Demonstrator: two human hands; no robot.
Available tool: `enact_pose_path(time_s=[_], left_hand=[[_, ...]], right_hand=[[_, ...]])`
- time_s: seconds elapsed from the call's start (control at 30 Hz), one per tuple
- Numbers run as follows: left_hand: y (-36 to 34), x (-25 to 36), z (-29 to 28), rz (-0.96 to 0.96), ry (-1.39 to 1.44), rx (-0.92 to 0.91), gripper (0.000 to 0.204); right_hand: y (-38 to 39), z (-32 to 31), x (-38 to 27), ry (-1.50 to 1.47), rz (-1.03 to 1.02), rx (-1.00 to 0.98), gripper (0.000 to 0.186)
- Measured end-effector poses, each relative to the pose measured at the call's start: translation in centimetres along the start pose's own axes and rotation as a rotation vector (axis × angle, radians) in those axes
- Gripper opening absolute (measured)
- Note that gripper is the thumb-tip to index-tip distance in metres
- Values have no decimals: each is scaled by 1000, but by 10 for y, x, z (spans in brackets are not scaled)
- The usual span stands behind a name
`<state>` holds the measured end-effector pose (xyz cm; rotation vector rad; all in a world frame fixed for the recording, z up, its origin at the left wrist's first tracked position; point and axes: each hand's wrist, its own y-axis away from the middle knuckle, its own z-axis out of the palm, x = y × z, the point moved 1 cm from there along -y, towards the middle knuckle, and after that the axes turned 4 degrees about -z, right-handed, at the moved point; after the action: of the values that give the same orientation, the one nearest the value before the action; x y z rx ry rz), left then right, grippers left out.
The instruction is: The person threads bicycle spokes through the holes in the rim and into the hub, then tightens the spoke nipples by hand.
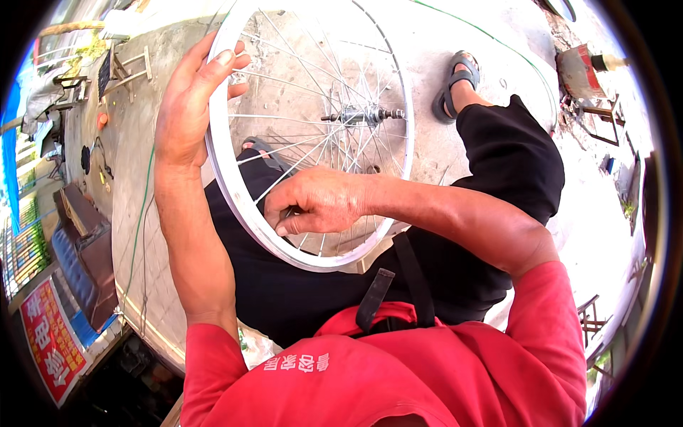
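Observation:
A bare bicycle wheel (408, 117) without a tyre is held tilted over my lap. Its silver rim encircles thin metal spokes (274, 117) and a hub (359, 116) with a threaded axle. My left hand (191, 107) grips the rim's upper left side, the thumb on top and fingertips curled around it. Inside the wheel, my right hand (316, 201) is closed, thumb and fingers pinched beside the lower left rim where spokes meet it. Something dark shows within the curled fingers; what they hold is too hidden to name.
A worn brown seat with a blue cushion (73, 263) stands at left, above a red sign (53, 341). A green cord (139, 228) runs along the concrete floor. A wooden frame (131, 75) stands far left; a reddish bucket (580, 71) stands far right. My sandalled foot (459, 85) rests beyond the wheel.

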<state>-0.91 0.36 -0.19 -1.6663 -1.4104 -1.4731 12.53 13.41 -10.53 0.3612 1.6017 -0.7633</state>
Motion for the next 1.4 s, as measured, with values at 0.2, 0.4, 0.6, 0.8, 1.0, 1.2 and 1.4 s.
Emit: enact_pose_path(time_s=[0.2,0.4,0.6,0.8,1.0,1.2,1.4], left_hand=[[22,21,16,78,-43,0,65],[21,23,19,141,-86,13,65],[15,11,12,144,5,67,68],[10,11,16,115,-27,60,67],[6,-4,3,133,56,20,64],[-2,-7,1,151,40,21,61],[-4,-11,-8,102,14,72,60]], right_hand=[[-19,-25,-24,-197,-5,188,21],[-26,-31,-20,-307,1,168,20],[-28,-30,-16,-257,-36,178,21],[-26,-41,-16,-197,-10,158,24],[-31,-35,-16,-177,56,178,24],[-24,-25,-11,67,-126,456,20],[12,0,-33,404,-231,526,20]])
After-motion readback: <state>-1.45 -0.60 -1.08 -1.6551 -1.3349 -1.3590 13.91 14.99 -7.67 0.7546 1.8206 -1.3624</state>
